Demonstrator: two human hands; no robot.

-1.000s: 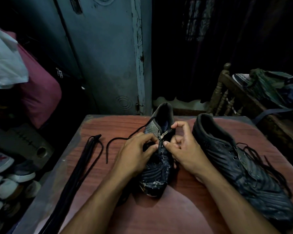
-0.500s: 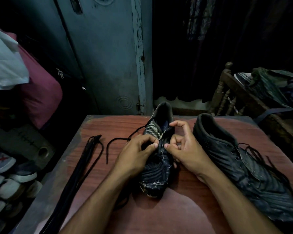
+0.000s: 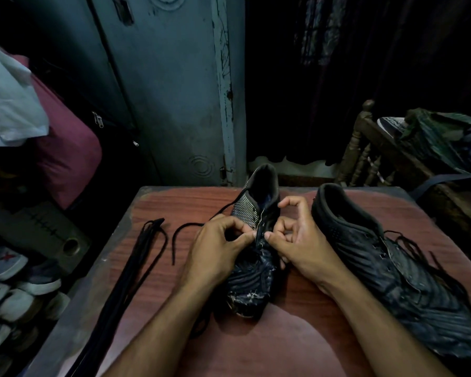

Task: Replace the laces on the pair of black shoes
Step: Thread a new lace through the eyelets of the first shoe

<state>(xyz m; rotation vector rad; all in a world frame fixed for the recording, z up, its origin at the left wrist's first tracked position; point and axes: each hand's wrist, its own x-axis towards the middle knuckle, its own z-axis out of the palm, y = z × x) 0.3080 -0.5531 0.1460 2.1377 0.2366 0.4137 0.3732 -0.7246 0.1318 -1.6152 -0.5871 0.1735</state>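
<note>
A worn black shoe lies in the middle of the reddish table, toe towards me. My left hand and my right hand meet over its eyelets, each pinching the black lace at the tongue. The lace's loose end curls off to the left on the table. The second black shoe lies on the right, with loose laces hanging from it. A bundle of spare black laces stretches along the table's left side.
A grey-blue metal door stands behind the table. Several pale shoes are stacked at the lower left below a maroon bag. A wooden chair piled with clothes stands at the right.
Both hands stay at the middle shoe's eyelets with only small finger shifts. The right thumb and finger have slid slightly down the lace.
</note>
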